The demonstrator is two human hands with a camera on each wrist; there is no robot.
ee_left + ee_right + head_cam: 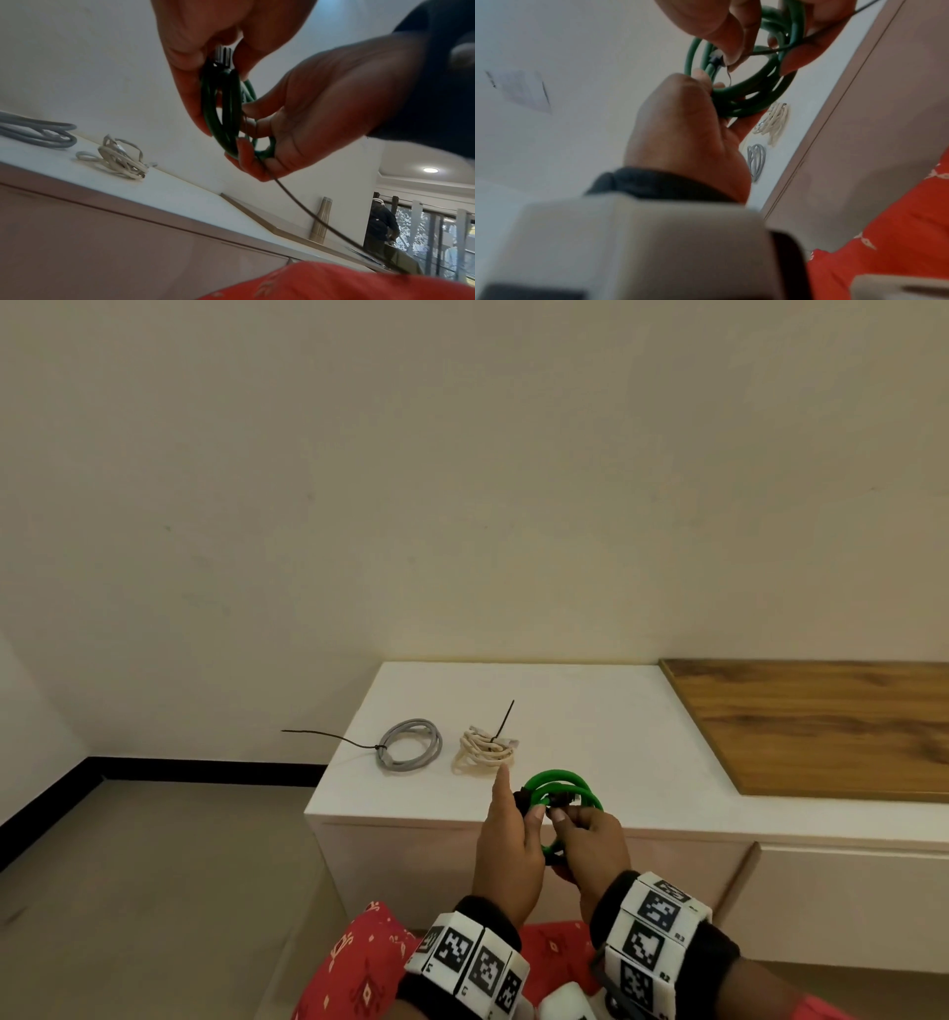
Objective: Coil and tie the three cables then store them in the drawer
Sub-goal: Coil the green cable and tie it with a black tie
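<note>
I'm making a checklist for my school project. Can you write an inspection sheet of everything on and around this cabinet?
Surface: white cabinet top, with a wooden panel on its right part.
Job's things: grey cable coiled and tied, lying on the top; cream cable bundled and tied beside it; green cable coiled, held in the air; drawer front looks closed.
Clutter: nothing seen.
Hands: left hand and right hand both hold the green cable.
Cables: thin dark tie wire runs from the green coil; tie tails stick out of the other two.
Surroundings: plain wall, grey floor, red patterned clothing.
</note>
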